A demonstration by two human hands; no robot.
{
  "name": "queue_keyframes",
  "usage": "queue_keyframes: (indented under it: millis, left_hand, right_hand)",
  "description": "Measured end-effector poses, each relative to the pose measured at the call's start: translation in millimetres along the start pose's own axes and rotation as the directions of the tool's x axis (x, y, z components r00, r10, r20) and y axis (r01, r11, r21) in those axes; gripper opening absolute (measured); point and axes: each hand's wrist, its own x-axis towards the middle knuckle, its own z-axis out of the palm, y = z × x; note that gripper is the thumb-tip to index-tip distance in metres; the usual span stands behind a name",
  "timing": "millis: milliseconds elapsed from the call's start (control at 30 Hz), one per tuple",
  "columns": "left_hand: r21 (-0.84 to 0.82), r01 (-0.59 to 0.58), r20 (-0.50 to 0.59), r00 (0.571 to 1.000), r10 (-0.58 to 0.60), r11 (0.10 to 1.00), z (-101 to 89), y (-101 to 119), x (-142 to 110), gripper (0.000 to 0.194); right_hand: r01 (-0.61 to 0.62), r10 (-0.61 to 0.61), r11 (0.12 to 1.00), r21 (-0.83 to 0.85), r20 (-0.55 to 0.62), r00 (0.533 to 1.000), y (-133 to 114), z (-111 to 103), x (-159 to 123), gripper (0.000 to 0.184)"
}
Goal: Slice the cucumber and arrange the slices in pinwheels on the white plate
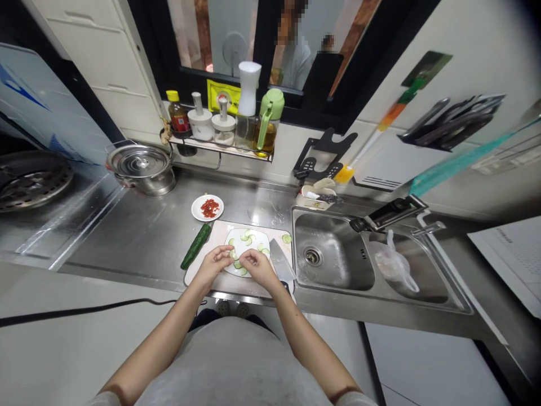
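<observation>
Over a white plate (242,247) my left hand (215,264) pinches a thin cucumber slice (232,255). My right hand (258,267) is close beside it, thumb and fingers pressed together; whatever lies between them is too small to make out. Several pale green cucumber slices lie spread around the plate, some curved in small groups. The plate rests on a light pink cutting board (276,233). A kitchen knife (282,260) lies at the board's right side, near another cucumber slice (287,239). Along the left edge is a dark green cucumber (195,247).
Behind the board stands a small white dish (195,210) of chopped red pieces. A lidded steel pot (156,181) is back left. The sink (338,282) with a plastic bag (395,262) lies right. A condiment shelf (220,148) hangs above. Someone shows through the window.
</observation>
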Motion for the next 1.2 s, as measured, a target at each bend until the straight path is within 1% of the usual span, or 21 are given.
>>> queue_keyframes:
  millis: [133, 267, 333, 400, 533, 733, 967, 1100, 1200]
  left_hand:
    - [0.051, -0.069, -0.039, 0.997, 0.071, 0.996, -5.7, -18, 9, 0.044]
    - [0.114, -0.117, -0.084, 0.988, 0.127, 0.987, -9.9, -35, 24, 0.038]
    - [0.189, -0.129, -0.113, 0.982, 0.153, 0.973, -11.6, -40, 33, 0.035]
    - [0.303, -0.121, -0.149, 0.974, 0.173, 0.945, -13.1, -43, 41, 0.031]
    - [0.510, -0.076, -0.198, 0.959, 0.203, 0.857, -14.8, -43, 53, 0.024]
    - [0.682, 0.009, -0.213, 0.959, 0.187, 0.731, -14.3, -38, 59, 0.022]
    - [0.797, 0.032, -0.189, 0.962, 0.199, 0.604, -11.9, -37, 66, 0.019]
    - [0.842, 0.013, -0.162, 0.960, 0.229, 0.539, -11.9, -37, 67, 0.017]
    - [0.858, -0.005, -0.143, 0.958, 0.248, 0.514, -12.4, -38, 68, 0.016]
  right_hand:
    - [-0.034, 0.035, 0.999, -0.041, 0.030, 0.999, 18, 2, 9, 0.010]
    - [-0.056, 0.061, 0.986, -0.158, 0.025, 0.998, 30, 4, 26, 0.009]
    - [-0.079, 0.085, 0.967, -0.243, 0.016, 0.996, 32, 5, 38, 0.008]
    - [-0.094, 0.102, 0.939, -0.330, 0.009, 0.995, 32, 6, 49, 0.006]
    - [-0.114, 0.134, 0.885, -0.451, 0.013, 0.991, 34, 10, 66, 0.007]
    - [-0.100, 0.137, 0.840, -0.533, 0.030, 0.990, 43, 20, 80, 0.008]
    - [-0.072, 0.130, 0.753, -0.654, 0.041, 0.991, 42, 24, 90, 0.010]
    - [-0.065, 0.137, 0.712, -0.699, 0.047, 0.989, 41, 25, 93, 0.011]
    - [-0.047, 0.130, 0.685, -0.727, 0.059, 0.990, 42, 26, 94, 0.011]
